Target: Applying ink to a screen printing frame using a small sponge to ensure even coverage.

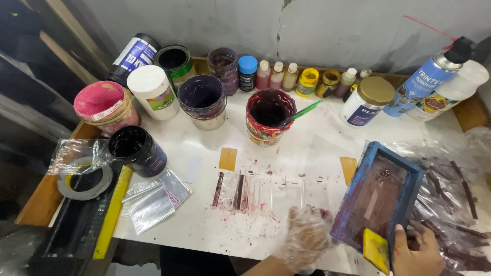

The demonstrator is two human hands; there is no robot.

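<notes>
Red ink tub (269,116), green stick (302,112) inside

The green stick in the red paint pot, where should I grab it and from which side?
Probably grip the green stick by its upper end, coming in from the right. That end leans out over the rim of the red paint pot toward the right and looks clean, while the lower end sits down in the paint.

Light was bright and even; jars beyond the hands (358,245) cast soft shadows on the glossy counter (307,148). Edges bowed; left margin lay dim.
</notes>
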